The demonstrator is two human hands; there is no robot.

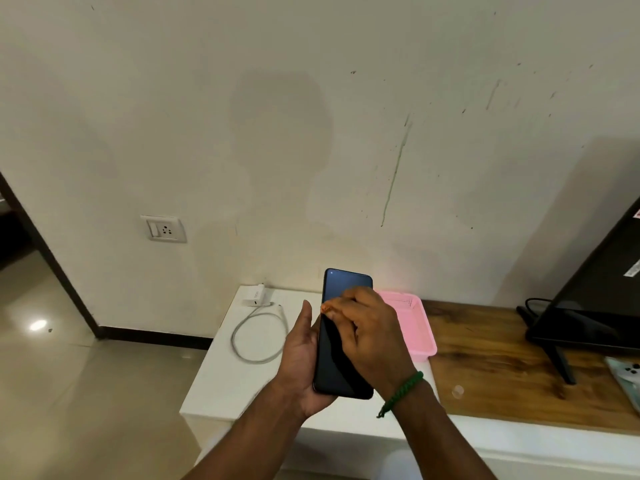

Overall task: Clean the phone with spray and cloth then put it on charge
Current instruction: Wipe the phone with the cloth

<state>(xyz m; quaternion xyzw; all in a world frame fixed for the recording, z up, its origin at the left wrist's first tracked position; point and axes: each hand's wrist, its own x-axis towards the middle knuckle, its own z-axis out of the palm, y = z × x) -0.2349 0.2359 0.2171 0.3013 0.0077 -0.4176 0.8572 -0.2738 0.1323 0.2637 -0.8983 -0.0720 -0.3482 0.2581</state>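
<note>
Phone gripped in left hand, right hand touching screen.

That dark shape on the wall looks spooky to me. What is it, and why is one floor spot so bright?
In the head view, the shape on the wall is a soft shadow, likely the person's; the bright spot is glare, a light reflected off the glossy floor.

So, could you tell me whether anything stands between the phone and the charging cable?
Nothing visible does. The phone, held in the left hand, is just right of the white cable; only bare white tabletop shows between them.
</note>
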